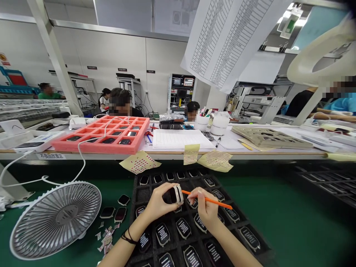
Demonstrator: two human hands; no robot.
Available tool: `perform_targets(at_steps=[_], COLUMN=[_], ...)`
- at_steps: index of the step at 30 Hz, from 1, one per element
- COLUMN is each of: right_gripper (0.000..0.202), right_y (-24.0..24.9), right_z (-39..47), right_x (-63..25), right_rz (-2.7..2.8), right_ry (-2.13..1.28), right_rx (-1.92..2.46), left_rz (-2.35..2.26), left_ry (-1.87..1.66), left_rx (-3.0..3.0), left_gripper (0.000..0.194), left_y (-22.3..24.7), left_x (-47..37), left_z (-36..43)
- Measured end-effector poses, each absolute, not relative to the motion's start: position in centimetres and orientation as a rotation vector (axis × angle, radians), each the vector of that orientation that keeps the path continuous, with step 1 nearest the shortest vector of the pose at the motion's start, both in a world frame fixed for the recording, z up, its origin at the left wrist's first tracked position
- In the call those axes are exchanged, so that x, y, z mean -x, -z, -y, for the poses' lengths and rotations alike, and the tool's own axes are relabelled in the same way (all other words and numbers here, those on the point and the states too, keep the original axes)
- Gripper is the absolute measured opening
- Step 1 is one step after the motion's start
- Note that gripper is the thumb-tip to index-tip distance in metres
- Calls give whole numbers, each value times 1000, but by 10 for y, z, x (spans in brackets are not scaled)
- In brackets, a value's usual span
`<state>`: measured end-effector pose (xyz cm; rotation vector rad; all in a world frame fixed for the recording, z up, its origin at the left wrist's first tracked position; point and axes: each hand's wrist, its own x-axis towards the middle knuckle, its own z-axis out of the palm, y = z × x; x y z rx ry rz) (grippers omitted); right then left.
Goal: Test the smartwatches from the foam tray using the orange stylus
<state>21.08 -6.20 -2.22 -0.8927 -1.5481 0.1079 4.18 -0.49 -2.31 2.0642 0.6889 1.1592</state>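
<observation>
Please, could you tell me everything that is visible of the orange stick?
The orange stick is slim, straight and plain, perhaps plastic. The right grip holds it near its middle, hiding that part. Its far end meets or nearly meets the pale-edged watch in the left grip; it slants above the black tray.

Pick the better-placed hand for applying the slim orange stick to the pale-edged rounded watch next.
Probably the right hand: it grips the stick, tip at the watch, which the left hand holds.
</observation>
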Motion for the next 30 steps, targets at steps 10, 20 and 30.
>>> perform_targets(at_steps=[10,20,30], right_gripper=[14,30,27], right_y=[22,26,16], right_z=[56,54,56], right_x=[-202,-200,-205], right_rz=[1732,1790,1774], right_ry=[89,228,324], right_rx=[750,637,553], left_rz=[-577,-550,-565], left_ry=[-1020,-978,-765], left_rx=[-1343,-1308,-812], left_gripper=[49,51,36], left_y=[24,22,11], left_x=[-42,-44,-52], left_z=[-2,7,36])
